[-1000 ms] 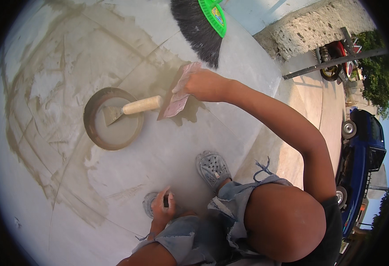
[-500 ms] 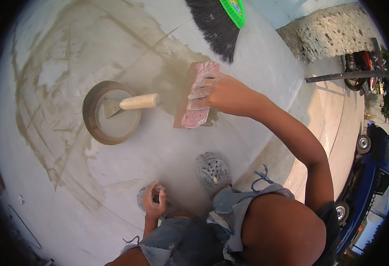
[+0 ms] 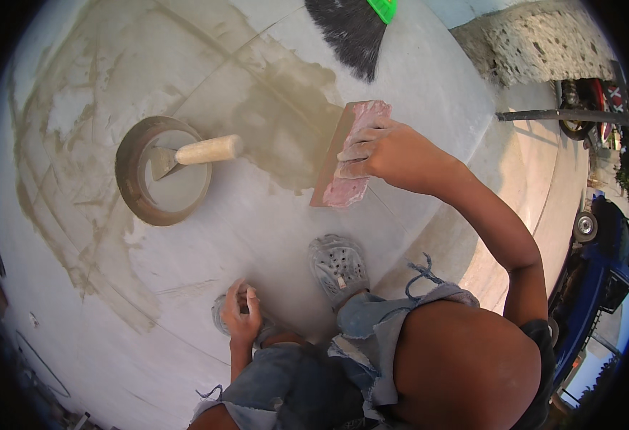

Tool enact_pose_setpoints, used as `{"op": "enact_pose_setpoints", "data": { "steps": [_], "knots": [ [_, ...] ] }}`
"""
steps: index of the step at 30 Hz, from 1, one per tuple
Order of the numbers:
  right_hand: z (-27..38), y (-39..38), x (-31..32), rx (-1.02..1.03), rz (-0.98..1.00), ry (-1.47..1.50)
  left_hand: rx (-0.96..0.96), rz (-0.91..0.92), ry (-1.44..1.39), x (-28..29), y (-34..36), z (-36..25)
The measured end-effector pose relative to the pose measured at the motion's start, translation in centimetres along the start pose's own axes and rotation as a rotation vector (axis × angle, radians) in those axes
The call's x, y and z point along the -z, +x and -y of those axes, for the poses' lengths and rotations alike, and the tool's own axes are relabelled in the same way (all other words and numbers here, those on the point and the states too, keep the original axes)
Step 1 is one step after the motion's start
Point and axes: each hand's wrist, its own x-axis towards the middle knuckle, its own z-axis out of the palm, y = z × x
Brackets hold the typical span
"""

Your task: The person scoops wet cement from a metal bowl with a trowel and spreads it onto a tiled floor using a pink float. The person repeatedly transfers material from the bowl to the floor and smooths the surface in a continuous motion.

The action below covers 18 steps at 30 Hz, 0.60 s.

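Note:
In my right hand is a grout spreader with a reddish-brown blade and a pink, paste-smeared grip. My fingers wrap over the grip, and the blade lies at the right edge of a wet grey-brown patch on the tiled floor. My left hand rests low near my left shoe, loosely curled, thumb apart from the fingers, with nothing visible in it. A round metal pan of pale grey mix stands to the left. Inside it leans a putty knife with a wooden handle.
A black-bristled broom with a green head lies at the far side. My grey clog stands near the spreader. Rough concrete borders the floor at upper right, with a dark bar below it. A blue vehicle is farther right.
My right hand has drawn the spreader rightward, uncovering more of the wet patch. The view has shifted slightly, so the pan and broom sit a little differently. My left hand's fingers have loosened slightly.

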Motion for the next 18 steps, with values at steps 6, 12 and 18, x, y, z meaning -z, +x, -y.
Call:
{"op": "enact_pose_setpoints", "data": {
  "steps": [6,12,18],
  "knots": [
    [0.3,2.4,0.2,-0.209,-0.142,-0.143,0.052,0.027,0.056,-0.4,0.7,-0.8],
    [0.5,-1.0,-3.6,-0.247,-0.16,-0.033,0.057,0.002,0.071,0.0,0.5,-0.8],
    [2.5,-2.5,-1.6,-0.507,0.007,0.201,0.061,-0.017,0.045,-0.2,0.3,0.0]
  ]
}}
